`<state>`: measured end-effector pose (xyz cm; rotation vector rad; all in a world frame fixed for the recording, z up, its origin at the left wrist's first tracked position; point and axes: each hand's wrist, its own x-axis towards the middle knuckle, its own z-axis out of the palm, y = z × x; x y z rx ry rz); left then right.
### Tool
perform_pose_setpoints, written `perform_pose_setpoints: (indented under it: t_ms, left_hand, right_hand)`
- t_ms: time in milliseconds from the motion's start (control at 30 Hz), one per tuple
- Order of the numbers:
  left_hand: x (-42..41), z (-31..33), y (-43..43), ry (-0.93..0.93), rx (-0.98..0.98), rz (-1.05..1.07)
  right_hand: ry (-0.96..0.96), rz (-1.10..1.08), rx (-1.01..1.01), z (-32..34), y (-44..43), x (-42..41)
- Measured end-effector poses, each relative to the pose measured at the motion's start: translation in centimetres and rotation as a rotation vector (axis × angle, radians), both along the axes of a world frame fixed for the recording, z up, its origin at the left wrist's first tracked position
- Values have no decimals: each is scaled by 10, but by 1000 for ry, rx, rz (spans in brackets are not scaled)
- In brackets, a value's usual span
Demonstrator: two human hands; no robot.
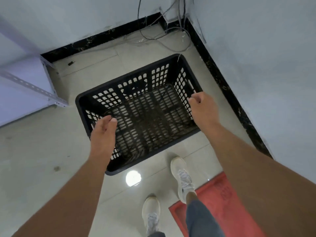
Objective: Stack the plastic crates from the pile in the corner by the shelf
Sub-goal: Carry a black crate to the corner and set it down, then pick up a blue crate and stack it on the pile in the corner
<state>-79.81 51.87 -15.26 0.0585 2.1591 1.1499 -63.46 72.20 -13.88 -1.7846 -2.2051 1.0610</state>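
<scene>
Room corner: pale walls, black marble-patterned skirting board, glossy beige tiled floor. Loose grey and black cables hang down the walls and trail on the floor in the corner itself. Grey perforated-steel shelf frame at left, its foot on the floor.

Black latticed plastic crate: upright on the floor, open side up, between the shelf frame and the right-hand wall, a little out from the corner. It is apart from both walls and from the shelf foot. The tiles show through its mesh.

Left hand: over the crate's near-left wall, fingers straight and together, reaching in across the rim. Grip open, holding nothing. Contact with the rim is not clear.

Right hand: over the crate's right rim, about halfway along that side, with fingers curled inward. Cannot tell whether this grip is closed on the rim or only hovering above it.

The crate lies between the two hands, one on each short side, with both forearms reaching down toward it.

Also in view: two white lace-up sneakers on the tiles just in front of the crate. A red flat plastic tray lies on the floor at lower right, partly under the right foot. A round light reflection sits on the tile next to the crate's near corner.
</scene>
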Motion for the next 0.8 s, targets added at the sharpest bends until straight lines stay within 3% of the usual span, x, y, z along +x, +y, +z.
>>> perform_pose_setpoints:
  t_ms: [333, 800]
  left_hand:
    - [54, 56, -5, 13, 44, -331]
    - [239, 119, -12, -48, 124, -651]
  right_hand:
    - [62, -288, -20, 83, -77, 97]
    - [115, -637, 48, 145, -177, 299]
